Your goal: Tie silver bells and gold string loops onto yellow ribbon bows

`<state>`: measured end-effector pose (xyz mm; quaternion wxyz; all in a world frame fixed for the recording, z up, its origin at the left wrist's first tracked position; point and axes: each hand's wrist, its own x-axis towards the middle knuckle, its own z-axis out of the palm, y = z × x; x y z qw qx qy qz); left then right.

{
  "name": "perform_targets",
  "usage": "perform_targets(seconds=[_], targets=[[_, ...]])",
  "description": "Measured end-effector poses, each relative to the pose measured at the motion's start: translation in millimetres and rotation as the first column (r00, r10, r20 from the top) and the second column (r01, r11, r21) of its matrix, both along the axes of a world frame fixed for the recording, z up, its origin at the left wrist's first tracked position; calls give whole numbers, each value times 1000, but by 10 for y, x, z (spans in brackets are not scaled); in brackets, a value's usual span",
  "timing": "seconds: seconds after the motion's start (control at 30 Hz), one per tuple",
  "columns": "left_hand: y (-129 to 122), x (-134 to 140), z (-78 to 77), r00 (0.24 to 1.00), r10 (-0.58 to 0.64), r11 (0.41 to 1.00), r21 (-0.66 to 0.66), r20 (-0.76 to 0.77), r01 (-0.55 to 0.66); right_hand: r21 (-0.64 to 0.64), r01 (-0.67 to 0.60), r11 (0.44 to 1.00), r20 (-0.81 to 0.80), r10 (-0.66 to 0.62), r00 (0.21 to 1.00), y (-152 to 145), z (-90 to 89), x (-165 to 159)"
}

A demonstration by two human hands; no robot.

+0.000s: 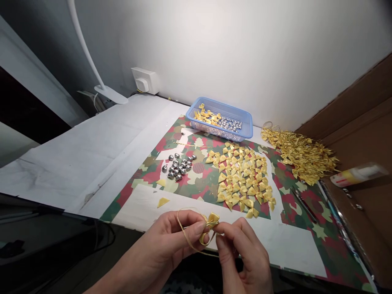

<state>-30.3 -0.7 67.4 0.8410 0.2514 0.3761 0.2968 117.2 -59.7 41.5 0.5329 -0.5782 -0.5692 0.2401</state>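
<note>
Just in front of the table's near edge, my left hand [180, 234] pinches a yellow ribbon bow [213, 218] between thumb and fingers. A thin gold cord [183, 229] loops from the bow over my left fingers and back toward the right. My right hand [243, 253] is closed beside it, its fingertips pinched at the cord by the bow's right side; the exact grip is partly hidden. Beyond the hands, rows of yellow bows [241, 175] lie spread out, with a cluster of silver bells [178, 167] to their left.
A blue basket [248, 124] with bows and silver bells stands at the wall. A heap of corded gold bows [303, 155] lies at right, near tweezers [304, 204] and a bottle [357, 174]. A cardboard wall [367, 118] bounds the right; a lamp [110, 94] stands left.
</note>
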Motion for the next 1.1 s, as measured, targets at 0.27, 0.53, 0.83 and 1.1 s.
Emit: perform_targets(seconds=[0.27, 0.53, 0.83, 1.1], targets=[[-7, 2, 5, 1000, -9, 1000, -17, 24, 9, 50, 18, 999, -42, -16, 999, 29, -57, -27], [-21, 5, 48, 1000, 10, 999, -48, 18, -9, 79, -11, 997, -24, 13, 1000, 61, -117, 15], [-42, -20, -16, 999, 20, 999, -51, 45, -18, 37, -58, 998, -60, 60, 996, 56, -108, 48], [-37, -12, -33, 999, 4, 1000, -20, 33, -3, 46, -62, 997, -33, 64, 997, 60, -93, 69]])
